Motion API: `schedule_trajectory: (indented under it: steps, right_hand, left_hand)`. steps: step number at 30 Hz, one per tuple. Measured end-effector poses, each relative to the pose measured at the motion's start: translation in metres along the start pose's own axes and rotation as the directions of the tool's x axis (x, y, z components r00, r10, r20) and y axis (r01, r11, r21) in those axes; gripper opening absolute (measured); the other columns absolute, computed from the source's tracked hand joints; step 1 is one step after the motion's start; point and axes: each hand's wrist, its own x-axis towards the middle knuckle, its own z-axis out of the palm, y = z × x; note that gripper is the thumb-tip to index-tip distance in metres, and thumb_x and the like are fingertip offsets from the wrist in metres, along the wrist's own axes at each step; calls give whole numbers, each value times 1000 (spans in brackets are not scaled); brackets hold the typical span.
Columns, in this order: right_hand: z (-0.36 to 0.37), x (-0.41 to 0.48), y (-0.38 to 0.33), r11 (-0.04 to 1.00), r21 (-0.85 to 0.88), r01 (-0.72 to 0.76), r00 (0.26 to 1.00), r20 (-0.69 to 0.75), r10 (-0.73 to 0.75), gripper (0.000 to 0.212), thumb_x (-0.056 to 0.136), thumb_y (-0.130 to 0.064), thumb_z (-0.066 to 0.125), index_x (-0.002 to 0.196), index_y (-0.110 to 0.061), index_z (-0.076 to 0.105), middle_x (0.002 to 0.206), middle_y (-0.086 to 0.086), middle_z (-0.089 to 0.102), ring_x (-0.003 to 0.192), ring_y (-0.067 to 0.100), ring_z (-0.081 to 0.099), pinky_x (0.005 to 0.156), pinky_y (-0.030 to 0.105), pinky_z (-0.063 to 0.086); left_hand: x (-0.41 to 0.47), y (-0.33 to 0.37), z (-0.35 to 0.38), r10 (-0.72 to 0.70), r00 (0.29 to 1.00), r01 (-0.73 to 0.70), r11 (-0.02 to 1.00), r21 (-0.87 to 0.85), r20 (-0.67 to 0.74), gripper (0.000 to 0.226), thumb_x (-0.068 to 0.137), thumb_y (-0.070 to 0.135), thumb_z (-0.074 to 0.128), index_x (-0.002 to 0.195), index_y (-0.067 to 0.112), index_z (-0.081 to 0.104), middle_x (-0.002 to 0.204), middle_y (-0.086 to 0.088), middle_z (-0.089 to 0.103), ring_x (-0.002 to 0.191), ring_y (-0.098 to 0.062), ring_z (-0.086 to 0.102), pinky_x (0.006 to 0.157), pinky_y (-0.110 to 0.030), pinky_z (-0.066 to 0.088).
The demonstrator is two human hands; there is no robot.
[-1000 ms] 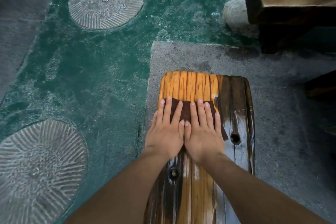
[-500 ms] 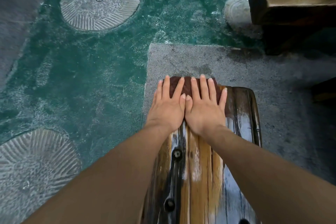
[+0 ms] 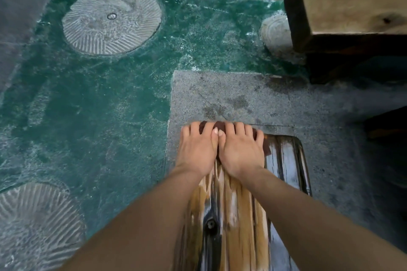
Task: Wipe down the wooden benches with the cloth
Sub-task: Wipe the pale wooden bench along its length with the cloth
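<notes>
The bench [image 3: 284,160] is streaked wood, glossy and wet-looking, and the dark cloth [image 3: 220,125] on it is soft and matt. Under it lies a rough, speckled grey stone slab [image 3: 231,94]. The green floor [image 3: 110,99] has a mottled sheen, and the knotted timber block [image 3: 352,0] looks dry and unvarnished.

The cloth [image 3: 219,125] lies almost wholly under the left hand [image 3: 198,149] and right hand [image 3: 241,152]; only dark strips show between the fingers. The fingertips bend over the far end of the bench [image 3: 284,160], out of sight, so grip or mere press cannot be told. The bench's near part is smeared and cut by the bottom edge. A wooden block [image 3: 352,0] hides part of a round stone [image 3: 275,31].
</notes>
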Motion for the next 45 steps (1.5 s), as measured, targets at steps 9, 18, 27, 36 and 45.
schedule_trajectory:
  steps: [9,18,27,36,45]
  right_hand:
    - [-113,19,-59,990,120,-70,899,-422,114,29,97,-33,31,103,-16,54,95,3,57,88,25,47,72,34,20]
    - [-372,28,-124,996,84,3,768,-638,52,41,96,-36,37,132,-25,51,119,2,55,108,21,44,85,35,27]
    - [-510,36,-109,981,194,-26,662,-732,162,44,95,-35,38,133,-20,52,126,6,54,113,25,42,89,41,33]
    - [-538,154,-14,936,347,-65,699,-653,291,38,98,-31,42,135,-22,48,127,4,52,113,26,39,87,39,29]
    - [-512,313,108,809,556,-189,703,-499,507,32,95,-31,50,126,-23,56,122,6,46,109,24,36,93,42,35]
  left_hand:
    - [42,18,-130,291,925,-321,942,-93,-244,38,96,38,26,120,21,49,117,-7,48,102,-24,40,87,-39,38]
    - [50,91,-381,487,760,-567,821,-72,-431,33,95,34,37,123,19,48,122,-15,49,107,-31,42,88,-48,43]
    - [62,197,-507,599,672,-654,756,30,-434,38,94,30,42,126,12,51,124,-17,50,111,-36,45,90,-49,42]
    - [200,293,-510,751,609,-733,656,180,-256,34,97,30,46,130,19,47,122,-9,46,111,-29,41,95,-42,37]
    - [398,374,-436,765,644,-762,644,-75,18,31,95,19,53,126,20,55,118,-6,48,112,-19,36,92,-29,33]
